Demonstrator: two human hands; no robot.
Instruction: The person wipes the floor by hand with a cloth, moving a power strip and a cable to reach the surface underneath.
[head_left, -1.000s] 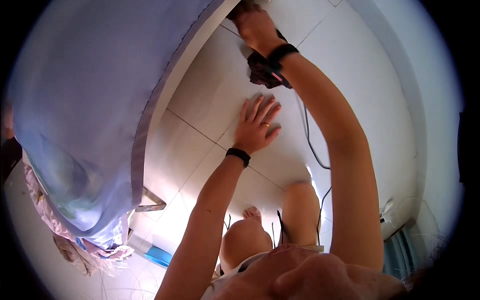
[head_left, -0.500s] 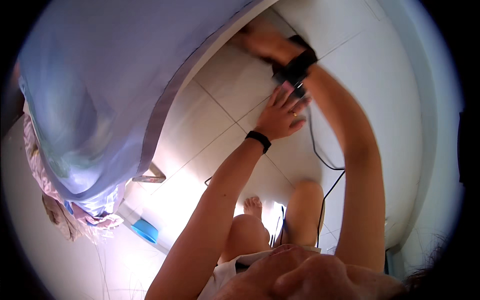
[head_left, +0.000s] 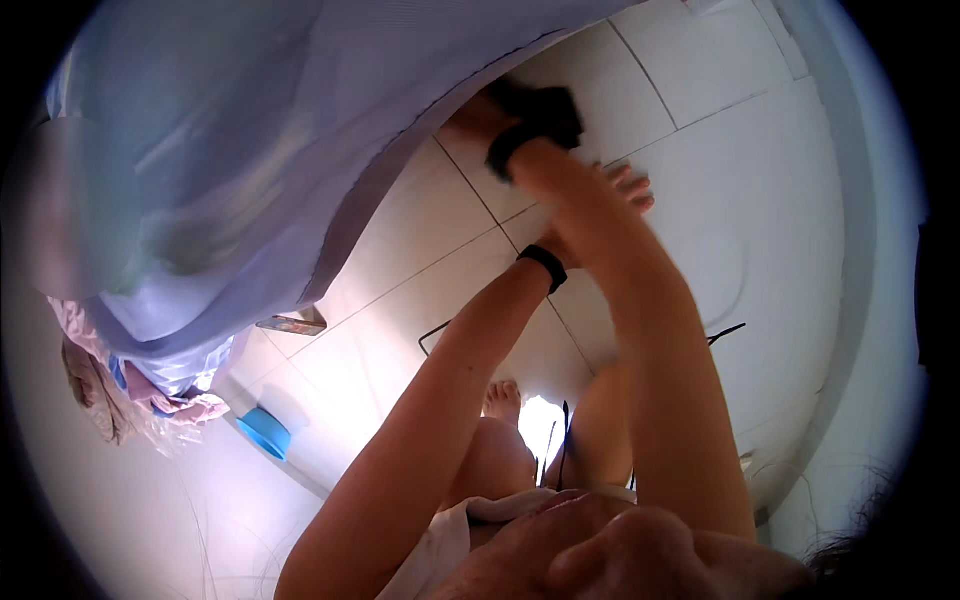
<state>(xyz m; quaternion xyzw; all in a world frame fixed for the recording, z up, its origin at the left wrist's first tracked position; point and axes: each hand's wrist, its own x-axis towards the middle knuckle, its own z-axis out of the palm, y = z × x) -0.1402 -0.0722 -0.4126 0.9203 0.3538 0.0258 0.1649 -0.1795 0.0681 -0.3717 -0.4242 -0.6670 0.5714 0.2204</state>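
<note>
My right hand (head_left: 478, 118) reaches to the edge of a pale lilac-blue cloth (head_left: 310, 160) that hangs at the upper left. Its fingers are in shadow, smeared and partly hidden by that edge. A black strap (head_left: 507, 152) rings my right wrist, with a dark boxy piece (head_left: 553, 112) on it. My left hand (head_left: 630, 188) is partly covered by my right forearm. Its fingers come out beyond the forearm, spread and somewhat blurred, with nothing seen in them. A black band (head_left: 543, 266) circles my left wrist.
Pale floor tiles (head_left: 690, 210) lie below, with a wall (head_left: 880, 300) curving along the right. Crumpled pink and white cloths (head_left: 170, 400) hang at the left, above a blue basin (head_left: 265, 434). A dark cable end (head_left: 727, 333) shows beside my right forearm.
My right hand has moved left toward the cloth's edge. My left hand has shifted right, so my right forearm now crosses over it. Less of the dark cable shows.
</note>
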